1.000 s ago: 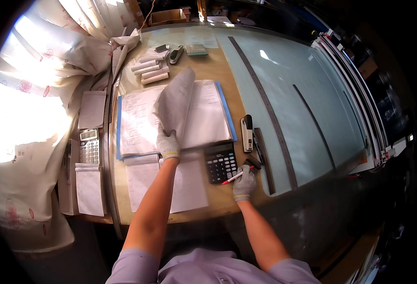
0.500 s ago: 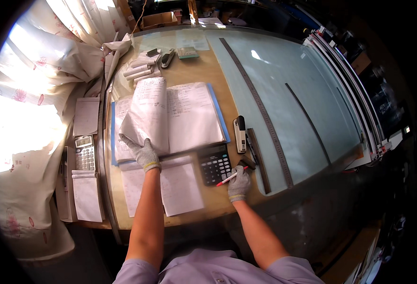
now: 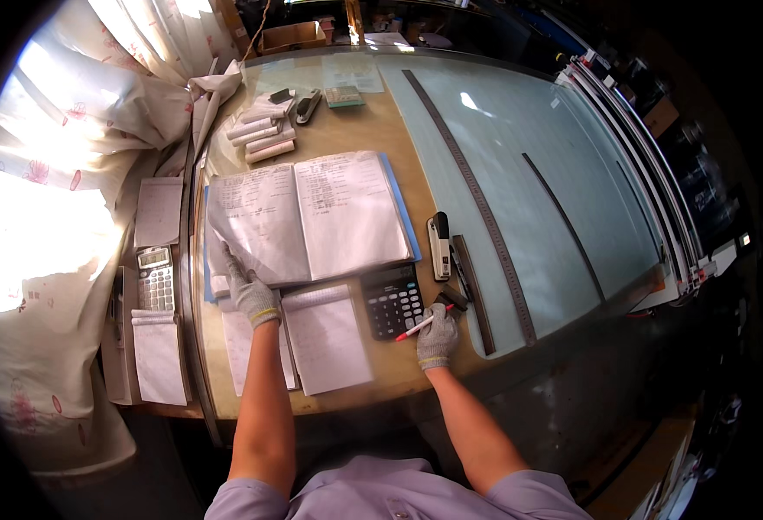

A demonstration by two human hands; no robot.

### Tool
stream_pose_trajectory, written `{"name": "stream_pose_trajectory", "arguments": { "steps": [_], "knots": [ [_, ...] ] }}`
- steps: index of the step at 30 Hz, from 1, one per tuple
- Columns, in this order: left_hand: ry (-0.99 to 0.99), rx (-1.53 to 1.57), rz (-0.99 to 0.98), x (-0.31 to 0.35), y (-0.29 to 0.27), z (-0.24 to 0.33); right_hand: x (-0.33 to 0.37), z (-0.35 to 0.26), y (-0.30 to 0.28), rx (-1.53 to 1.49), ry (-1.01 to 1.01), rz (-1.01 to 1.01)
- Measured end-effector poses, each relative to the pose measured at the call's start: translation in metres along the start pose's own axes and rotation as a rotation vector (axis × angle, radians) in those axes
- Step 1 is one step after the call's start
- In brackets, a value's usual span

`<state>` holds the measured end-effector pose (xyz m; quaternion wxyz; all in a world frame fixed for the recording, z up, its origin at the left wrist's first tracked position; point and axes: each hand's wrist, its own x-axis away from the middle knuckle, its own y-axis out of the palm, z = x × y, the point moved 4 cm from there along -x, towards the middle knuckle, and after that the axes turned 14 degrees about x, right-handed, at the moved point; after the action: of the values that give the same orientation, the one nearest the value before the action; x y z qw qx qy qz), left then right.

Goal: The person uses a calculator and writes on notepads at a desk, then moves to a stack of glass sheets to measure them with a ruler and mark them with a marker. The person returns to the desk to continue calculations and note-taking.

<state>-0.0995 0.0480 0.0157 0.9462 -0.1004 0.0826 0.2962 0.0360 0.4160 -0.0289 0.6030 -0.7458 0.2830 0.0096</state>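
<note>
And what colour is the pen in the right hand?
The pen is mostly white, with a red end near the calculator; best seen in the head view.

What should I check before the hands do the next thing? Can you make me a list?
1. Book lying open: ok, pages show on both sides.
2. Left hand free of the book: not ok, its fingers are at the lower left corner.
3. A page pinched in those fingers: cannot tell.
4. Pen held: ok, it's in the right hand.
5. Right hand well away from the black calculator: not ok, it's right beside it.
6. White stapler off the book: ok, it's to the right.
</note>
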Motion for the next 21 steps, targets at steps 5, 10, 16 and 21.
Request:
{"name": "stream_pose_trajectory", "arguments": {
  "steps": [5,10,16,21],
  "knots": [
    [-0.097,0.156,-0.002,-0.004,-0.007,-0.017,-0.001,-0.004,-0.004,-0.015,0.004,-0.001],
    [-0.18,-0.084,0.374,-0.016,-0.03,-0.022,0.0,-0.002,-0.002,-0.02,0.022,-0.022],
    [-0.279,-0.215,0.492,-0.014,-0.041,0.014,0.0,0.001,0.0,-0.023,0.031,-0.014],
    [-0.191,0.177,0.277,-0.005,-0.044,-0.01,0.001,-0.001,0.002,-0.038,0.036,0.0]
  ]
}}
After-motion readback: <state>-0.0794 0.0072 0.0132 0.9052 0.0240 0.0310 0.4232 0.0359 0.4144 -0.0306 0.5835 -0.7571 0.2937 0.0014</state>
